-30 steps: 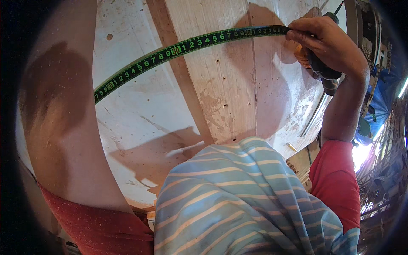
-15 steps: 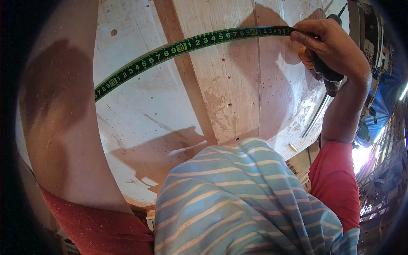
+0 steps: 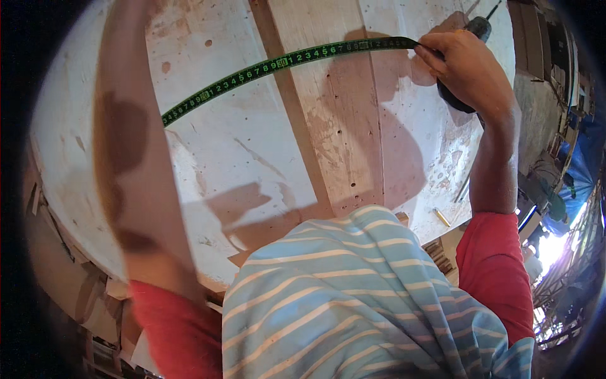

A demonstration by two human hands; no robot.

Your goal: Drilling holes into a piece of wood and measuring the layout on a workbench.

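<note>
Pale wooden counter [image 3: 240,158], rough, matt, stained reddish and pitted with small holes. Green tape measure [image 3: 284,62], thin, flexible, slightly glossy. Dark tool [image 3: 456,101], matt like plastic or rubber. Soft striped blue cloth [image 3: 353,297]; red cloth sleeve [image 3: 495,265], matt.

- The measuring tape [image 3: 284,63] lies across the far part of the worktop [image 3: 252,158], running from left to right.
- The right hand [image 3: 470,69] sits at the tape's right end, pinching it there.
- A dark tool [image 3: 461,101] lies under that hand, right of the tape's end.
- The left forearm [image 3: 136,158] reaches over the worktop's left part; the tape's left end meets it, and the left hand is out of sight.
- A small stick-like piece [image 3: 442,218] lies near the worktop's right near edge, well below the tape's right end.
</note>
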